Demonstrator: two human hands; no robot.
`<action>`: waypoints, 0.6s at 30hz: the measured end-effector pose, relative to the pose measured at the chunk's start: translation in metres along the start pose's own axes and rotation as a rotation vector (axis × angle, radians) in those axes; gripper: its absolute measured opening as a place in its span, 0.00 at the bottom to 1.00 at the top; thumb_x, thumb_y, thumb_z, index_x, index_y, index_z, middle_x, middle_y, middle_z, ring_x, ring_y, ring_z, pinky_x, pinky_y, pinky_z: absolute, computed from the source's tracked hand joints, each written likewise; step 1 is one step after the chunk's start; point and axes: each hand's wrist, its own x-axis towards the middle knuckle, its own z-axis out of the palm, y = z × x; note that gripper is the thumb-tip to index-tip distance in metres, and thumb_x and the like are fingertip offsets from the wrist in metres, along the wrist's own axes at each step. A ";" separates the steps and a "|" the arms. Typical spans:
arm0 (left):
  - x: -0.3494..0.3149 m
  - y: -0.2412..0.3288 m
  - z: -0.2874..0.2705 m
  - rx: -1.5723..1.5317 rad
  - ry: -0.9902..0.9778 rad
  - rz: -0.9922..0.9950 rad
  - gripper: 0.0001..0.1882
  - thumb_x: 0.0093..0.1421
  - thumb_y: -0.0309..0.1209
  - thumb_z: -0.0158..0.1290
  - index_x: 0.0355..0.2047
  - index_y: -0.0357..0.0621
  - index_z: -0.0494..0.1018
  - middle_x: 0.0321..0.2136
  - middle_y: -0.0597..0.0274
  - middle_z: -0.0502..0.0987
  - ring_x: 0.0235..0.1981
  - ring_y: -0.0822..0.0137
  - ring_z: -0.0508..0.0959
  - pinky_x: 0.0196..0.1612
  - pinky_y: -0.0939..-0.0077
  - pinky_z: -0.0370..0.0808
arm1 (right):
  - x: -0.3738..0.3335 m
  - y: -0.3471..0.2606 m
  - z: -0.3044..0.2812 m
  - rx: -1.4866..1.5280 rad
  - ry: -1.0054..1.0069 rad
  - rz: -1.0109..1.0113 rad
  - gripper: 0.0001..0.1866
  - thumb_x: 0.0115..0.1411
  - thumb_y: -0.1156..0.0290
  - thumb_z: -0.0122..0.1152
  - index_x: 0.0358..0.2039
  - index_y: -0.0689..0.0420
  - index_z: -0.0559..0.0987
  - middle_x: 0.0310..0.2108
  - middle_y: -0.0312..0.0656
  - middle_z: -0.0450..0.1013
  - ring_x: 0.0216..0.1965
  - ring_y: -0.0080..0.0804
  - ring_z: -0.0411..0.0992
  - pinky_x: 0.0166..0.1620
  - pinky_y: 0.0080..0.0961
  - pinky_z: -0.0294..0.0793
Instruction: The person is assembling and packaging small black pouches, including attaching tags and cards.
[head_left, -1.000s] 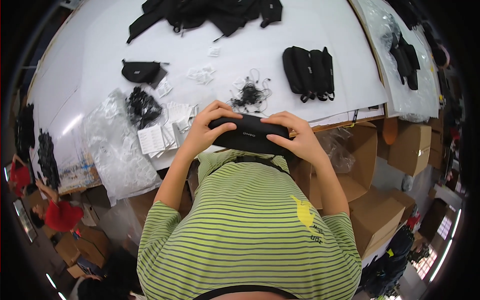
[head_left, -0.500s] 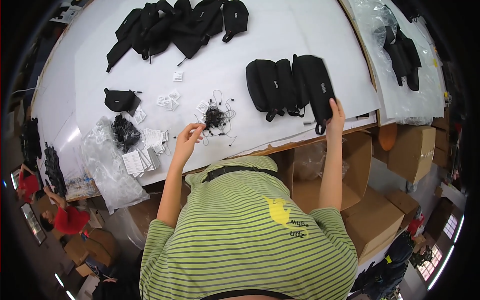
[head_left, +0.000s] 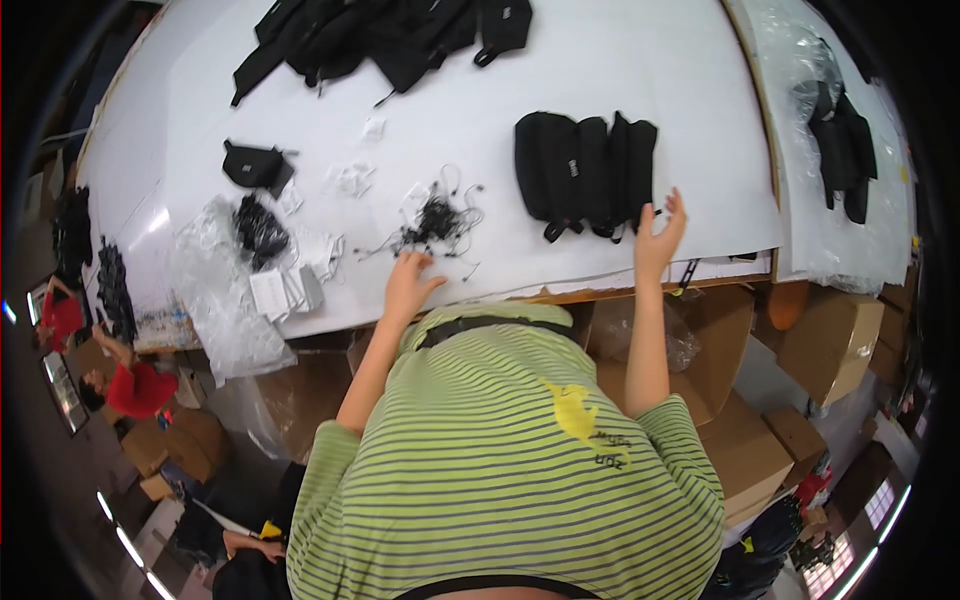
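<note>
My left hand (head_left: 408,284) is at the table's near side, its fingertips at the lower edge of a tangle of thin black tag cords (head_left: 438,220). Its thumb stands away from the fingers, and I see nothing held in it. A row of black zip pouches (head_left: 590,172) lies side by side to the right of the cords. Beside the row's near right corner is my right hand (head_left: 657,240), open, thumb and fingers spread. Stacked white printed tags (head_left: 285,293) sit left of my left hand, with small white packets (head_left: 352,180) farther back.
A heap of black pouches (head_left: 400,40) covers the far side, and a single small one (head_left: 255,165) lies at the left. Clear plastic (head_left: 215,290) hangs over the near left edge. Cardboard boxes (head_left: 745,450) stand below on the right. A person in red (head_left: 140,388) is at far left.
My right hand has let go of the rightmost pouch, which now lies against the row. My left hand has come to the cords' near edge, thumb spread. The whole view has shifted slightly.
</note>
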 end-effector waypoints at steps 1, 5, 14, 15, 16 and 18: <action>0.001 0.002 0.006 0.032 0.029 0.035 0.15 0.46 0.33 0.62 0.31 0.40 0.71 0.28 0.60 0.70 0.27 0.66 0.73 0.31 0.75 0.70 | 0.001 -0.010 -0.003 -0.048 0.081 -0.063 0.23 0.56 0.74 0.57 0.52 0.58 0.67 0.42 0.44 0.68 0.43 0.33 0.66 0.47 0.28 0.64; 0.004 0.001 0.009 -0.089 0.022 -0.027 0.11 0.47 0.31 0.61 0.27 0.40 0.71 0.27 0.60 0.70 0.26 0.65 0.72 0.31 0.75 0.70 | -0.026 -0.066 0.001 0.228 -0.164 -0.060 0.10 0.55 0.78 0.55 0.39 0.59 0.74 0.29 0.39 0.71 0.29 0.28 0.69 0.34 0.21 0.68; -0.029 -0.029 -0.074 -0.199 0.668 -0.100 0.06 0.55 0.29 0.54 0.29 0.39 0.70 0.26 0.61 0.70 0.27 0.67 0.69 0.33 0.75 0.66 | -0.114 -0.120 0.104 -0.100 -0.963 -0.141 0.10 0.50 0.64 0.61 0.26 0.56 0.74 0.25 0.41 0.70 0.27 0.39 0.71 0.30 0.33 0.69; -0.033 -0.040 -0.093 -0.105 0.764 -0.093 0.06 0.55 0.28 0.53 0.30 0.38 0.70 0.28 0.60 0.69 0.32 0.65 0.68 0.37 0.73 0.65 | -0.119 -0.118 0.110 -0.103 -0.972 -0.137 0.10 0.50 0.64 0.61 0.26 0.56 0.74 0.25 0.41 0.70 0.27 0.39 0.71 0.30 0.33 0.69; -0.043 -0.064 -0.106 0.008 0.903 -0.119 0.09 0.55 0.29 0.54 0.33 0.38 0.69 0.32 0.58 0.69 0.36 0.62 0.67 0.41 0.70 0.64 | -0.126 -0.118 0.115 -0.140 -0.989 -0.192 0.10 0.50 0.65 0.61 0.26 0.57 0.74 0.26 0.42 0.70 0.29 0.40 0.71 0.31 0.34 0.70; -0.058 -0.091 -0.134 0.207 0.883 -0.242 0.19 0.53 0.33 0.56 0.41 0.37 0.66 0.41 0.52 0.66 0.45 0.52 0.64 0.50 0.60 0.60 | -0.135 -0.111 0.120 -0.185 -1.001 -0.246 0.09 0.49 0.66 0.60 0.26 0.58 0.74 0.28 0.43 0.71 0.30 0.42 0.72 0.33 0.36 0.71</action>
